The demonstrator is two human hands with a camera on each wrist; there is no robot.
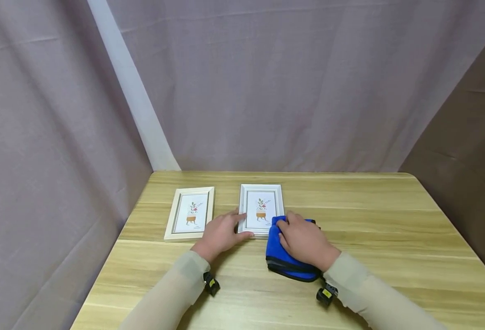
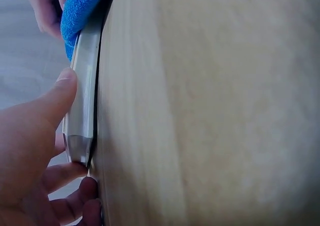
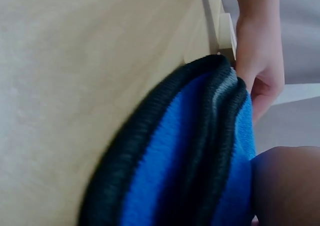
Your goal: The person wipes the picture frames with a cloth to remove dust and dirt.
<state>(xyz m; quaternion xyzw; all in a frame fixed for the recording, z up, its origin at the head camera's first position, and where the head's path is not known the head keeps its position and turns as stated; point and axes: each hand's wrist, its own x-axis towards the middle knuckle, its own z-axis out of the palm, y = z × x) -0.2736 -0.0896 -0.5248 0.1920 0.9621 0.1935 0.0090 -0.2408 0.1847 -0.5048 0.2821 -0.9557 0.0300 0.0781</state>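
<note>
A silver-white picture frame [image 1: 261, 208] with a potted-plant print lies face up on the table. My left hand [image 1: 223, 233] holds its lower left corner. In the left wrist view, the thumb [image 2: 62, 88] touches the frame's near edge [image 2: 81, 101] and the other fingers bend around the corner. A folded blue cloth [image 1: 278, 250] with black edging covers the frame's lower right corner. My right hand [image 1: 306, 239] grips this cloth from above. Thick folds of the cloth [image 3: 155, 161] fill the right wrist view, hiding most of that hand.
Left of my left hand lies a cream picture frame [image 1: 169, 227] with a similar print. The wooden table [image 1: 374, 220] ends at a grey-mauve curtain [image 1: 283, 91] behind and to the left. A brown curtain [image 1: 469, 137] hangs on the right.
</note>
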